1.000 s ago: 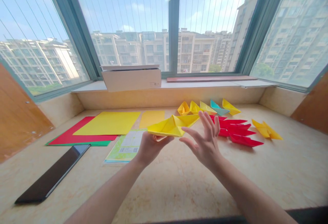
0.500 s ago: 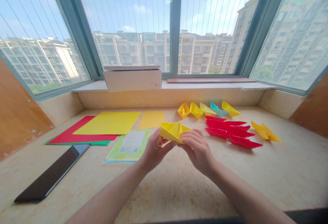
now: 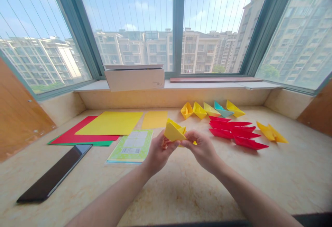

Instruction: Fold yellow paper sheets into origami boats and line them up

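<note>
A folded yellow paper boat (image 3: 174,130) is held up above the counter between my two hands, tilted with one pointed end upward. My left hand (image 3: 160,151) is closed on its left lower side, thumb in front. My right hand (image 3: 202,147) pinches its lower right end, and the fingers partly cover that end. To the right of my right hand lie several red folded paper boats (image 3: 233,130) in a cluster. Beyond them stands a row of yellow, orange and teal paper boats (image 3: 199,111). A yellow-orange folded paper piece (image 3: 271,132) lies farther right.
On the left lie yellow (image 3: 111,123), red (image 3: 85,130) and green sheets, plus a smaller orange-yellow sheet (image 3: 155,119). A clear paper packet (image 3: 131,146) lies beside my left hand. A black phone (image 3: 54,175) rests at front left. A white box (image 3: 135,78) stands on the sill.
The yellow paper boat has turned in my hands from lying level to tilted, one point up. My right fingers have moved from its front side to its lower right end.
</note>
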`<state>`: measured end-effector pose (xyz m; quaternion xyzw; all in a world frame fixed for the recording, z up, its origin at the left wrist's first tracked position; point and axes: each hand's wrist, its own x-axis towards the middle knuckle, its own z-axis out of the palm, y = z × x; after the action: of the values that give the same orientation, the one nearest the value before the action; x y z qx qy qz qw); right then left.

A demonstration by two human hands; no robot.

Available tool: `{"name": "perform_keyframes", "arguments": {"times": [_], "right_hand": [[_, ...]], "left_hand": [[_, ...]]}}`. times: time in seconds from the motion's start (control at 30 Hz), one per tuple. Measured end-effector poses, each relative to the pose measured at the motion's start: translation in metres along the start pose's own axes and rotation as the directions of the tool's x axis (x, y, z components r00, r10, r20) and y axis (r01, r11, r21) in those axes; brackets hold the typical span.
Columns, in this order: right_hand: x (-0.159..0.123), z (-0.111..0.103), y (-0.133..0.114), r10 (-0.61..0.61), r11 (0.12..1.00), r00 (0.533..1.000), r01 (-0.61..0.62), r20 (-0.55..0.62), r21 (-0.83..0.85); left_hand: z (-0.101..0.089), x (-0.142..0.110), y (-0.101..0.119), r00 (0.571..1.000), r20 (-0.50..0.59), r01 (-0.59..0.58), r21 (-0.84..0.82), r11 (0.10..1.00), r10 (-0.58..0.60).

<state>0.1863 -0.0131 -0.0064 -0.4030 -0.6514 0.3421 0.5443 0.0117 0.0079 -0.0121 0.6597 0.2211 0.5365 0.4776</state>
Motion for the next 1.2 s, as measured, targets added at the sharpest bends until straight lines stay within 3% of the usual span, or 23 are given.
{"name": "perform_keyframes", "arguments": {"times": [0.13, 0.2, 0.27, 0.33, 0.43, 0.5, 0.63, 0.73, 0.9, 1.07, 1.2], "right_hand": [[0.002, 0.002, 0.003, 0.028, 0.999, 0.994, -0.032, -0.105, -0.033], [0.004, 0.002, 0.005, -0.064, 0.987, 0.976, 0.031, -0.209, -0.156], [0.004, 0.001, 0.006, -0.169, 0.958, 0.956, 0.102, -0.241, -0.267], [0.004, 0.001, 0.006, -0.164, 0.949, 0.975, 0.115, -0.149, -0.293], [0.003, 0.005, 0.008, 0.031, 0.974, 0.999, -0.025, 0.023, -0.225], [0.001, 0.008, 0.01, 0.111, 0.974, 0.994, -0.105, 0.022, -0.202], [-0.003, 0.01, 0.011, 0.137, 0.988, 0.99, -0.135, 0.019, -0.078], [-0.005, 0.01, 0.008, 0.142, 0.984, 0.984, -0.152, 0.109, 0.092], [-0.004, 0.013, 0.004, 0.138, 0.939, 0.965, -0.199, 0.223, 0.28], [-0.001, 0.015, 0.007, 0.128, 0.944, 0.966, -0.188, 0.224, 0.271], [-0.003, 0.017, 0.009, 0.129, 0.968, 0.957, -0.179, 0.259, 0.178]], "left_hand": [[0.006, 0.003, 0.005, 0.996, -0.093, 0.007, -0.015, 1.0, -0.008], [0.009, 0.003, 0.008, 0.991, -0.133, 0.017, -0.005, 1.0, -0.018], [0.011, 0.003, 0.011, 0.984, -0.175, 0.044, 0.005, 0.999, -0.042], [0.012, 0.002, 0.012, 0.975, -0.21, 0.074, 0.006, 0.997, -0.071], [0.011, 0.002, 0.01, 0.969, -0.22, 0.113, -0.004, 0.994, -0.111], [0.01, 0.001, 0.007, 0.971, -0.208, 0.121, -0.011, 0.993, -0.12], [0.008, -0.002, 0.002, 0.981, -0.188, 0.051, 0.049, 0.998, -0.041], [0.008, -0.004, 0.003, 0.996, -0.088, 0.035, 0.096, 0.995, -0.026], [0.011, -0.004, 0.008, 0.986, 0.129, 0.108, -0.024, 0.994, -0.104], [0.018, -0.002, 0.008, 0.986, 0.0, 0.166, 0.039, 0.985, -0.166], [0.019, -0.004, 0.01, 0.978, -0.06, 0.2, -0.029, 0.979, -0.201]]}}
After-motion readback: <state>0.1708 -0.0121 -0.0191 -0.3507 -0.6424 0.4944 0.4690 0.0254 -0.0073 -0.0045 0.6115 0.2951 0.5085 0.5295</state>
